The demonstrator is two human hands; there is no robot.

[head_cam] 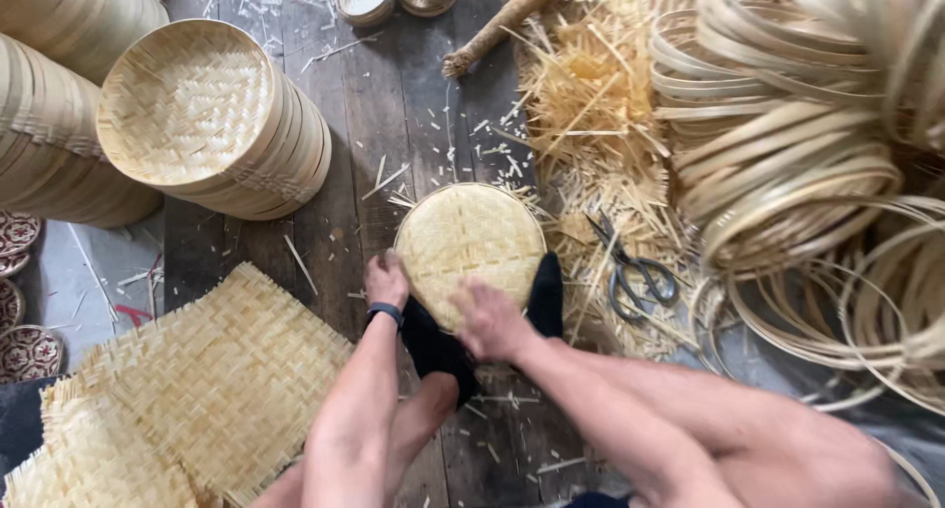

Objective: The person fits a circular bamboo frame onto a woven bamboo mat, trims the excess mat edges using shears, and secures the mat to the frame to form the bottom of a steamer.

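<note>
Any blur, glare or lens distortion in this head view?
Head view: soft, even daylight, no glare and only faint shadows; the right hand is smeared by motion blur, while the left hand and round woven tray look sharper; the bamboo hoops and the stacked trays curve with wide-angle distortion near the edges.

A round woven bamboo tray (471, 240) lies mid-floor; flat woven bamboo mats (197, 380) lie left of it, steel scissors (630, 272) right on split-bamboo scraps (591, 124), stacked round trays (212, 119) behind-left.

Both hands on the round woven tray (471, 242) at centre: left hand (386, 280) grips its rim at eight o'clock, right hand (492, 321) presses the near edge; scissors (630, 267) lie at three o'clock.
</note>
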